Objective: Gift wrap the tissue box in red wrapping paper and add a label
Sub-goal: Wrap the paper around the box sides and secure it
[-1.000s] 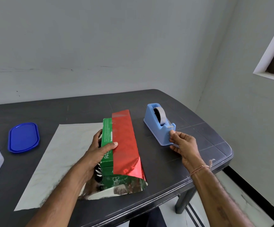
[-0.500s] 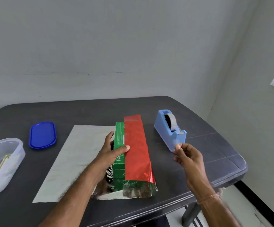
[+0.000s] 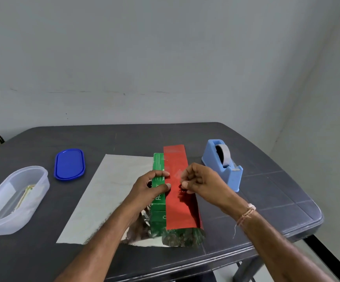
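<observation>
- On the dark table (image 3: 266,202), near its front edge, the green tissue box (image 3: 158,197) lies lengthwise on the sheet. One flap of the red wrapping paper (image 3: 178,206) is folded over its top, and the sheet's silver underside (image 3: 106,192) is spread flat to the left.
- The left hand (image 3: 144,188) grips the box from the left. Its fingers (image 3: 162,173) and thumb curl over the top and press at the flap's edge, where red meets green.
- The right hand (image 3: 202,182) pinches a short strip of tape (image 3: 176,174), clear and hard to make out, between thumb and fingertips just above the red flap.
- The step in hand looks like tacking the flap to the box. To do it well, the strip should bridge the seam, half on red paper and half on green card, and be smoothed from one end so it does not crease or stick to itself.
- The left thumb should hold the flap taut until the tape grips, because glossy paper is likely to spring back if released early.
- The landing spot is tight, since the left fingertips sit right at the seam. The strip should go just beside them.
- The tape dispenser (image 3: 224,165) stands just right of the box, handy for a second strip.
- The table's front edge is close to the box's near end, where the paper bulges open, so pulling toward the person risks sliding the box off.
- The blue lid (image 3: 69,164) and clear container (image 3: 12,200) sit well to the left, beyond the silver sheet, leaving room to fold that side over.
</observation>
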The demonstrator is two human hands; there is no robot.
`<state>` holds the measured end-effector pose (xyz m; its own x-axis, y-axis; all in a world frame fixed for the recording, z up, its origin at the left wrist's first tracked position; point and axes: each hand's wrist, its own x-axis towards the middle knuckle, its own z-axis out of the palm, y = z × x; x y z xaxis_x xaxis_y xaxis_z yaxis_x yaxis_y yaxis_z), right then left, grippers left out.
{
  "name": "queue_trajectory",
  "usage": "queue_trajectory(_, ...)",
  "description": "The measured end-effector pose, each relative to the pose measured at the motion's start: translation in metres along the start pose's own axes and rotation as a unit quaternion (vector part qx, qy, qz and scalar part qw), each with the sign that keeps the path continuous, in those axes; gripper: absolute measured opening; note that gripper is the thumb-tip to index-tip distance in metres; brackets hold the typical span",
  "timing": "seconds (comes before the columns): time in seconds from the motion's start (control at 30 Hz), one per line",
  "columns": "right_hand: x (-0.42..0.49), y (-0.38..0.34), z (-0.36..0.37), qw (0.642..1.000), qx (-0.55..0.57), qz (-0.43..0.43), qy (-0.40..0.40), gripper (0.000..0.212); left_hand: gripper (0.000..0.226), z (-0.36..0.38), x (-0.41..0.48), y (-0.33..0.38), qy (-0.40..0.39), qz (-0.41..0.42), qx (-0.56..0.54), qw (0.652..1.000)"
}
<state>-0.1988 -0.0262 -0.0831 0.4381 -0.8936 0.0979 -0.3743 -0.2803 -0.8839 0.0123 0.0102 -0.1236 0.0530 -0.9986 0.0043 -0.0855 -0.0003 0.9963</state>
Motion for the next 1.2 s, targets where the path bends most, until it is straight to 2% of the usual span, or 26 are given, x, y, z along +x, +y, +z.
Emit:
queue_trajectory(0.2,0.0,0.002,-0.002,0.999,-0.027,0.003,-0.025,0.009,0.066,-0.013,-0.016,0.0,-0.105,-0.019,0.021,0.994)
queue_trajectory(0.33,-0.001,-0.002,-0.004,0.997,-0.045,0.001,-0.056,0.006,0.076,-0.017,-0.019,0.0,-0.132,-0.016,0.014,0.991)
queue_trajectory(0.53,-0.003,-0.019,0.001,0.987,-0.09,0.0,-0.132,0.004,0.081,-0.018,-0.02,-0.004,-0.125,-0.005,0.023,0.992)
queue_trajectory(0.8,0.004,-0.028,0.007,0.98,-0.116,0.002,-0.162,0.002,0.084,-0.02,-0.018,-0.013,-0.117,0.019,0.024,0.993)
queue_trajectory(0.97,0.01,-0.023,0.009,0.978,-0.142,-0.003,-0.151,0.01,0.09,-0.018,-0.019,-0.02,-0.105,0.051,0.055,0.992)
queue_trajectory(1.2,0.011,-0.017,0.017,0.964,-0.236,-0.065,-0.107,0.01,0.096,-0.015,-0.017,-0.03,-0.075,0.082,0.096,0.989)
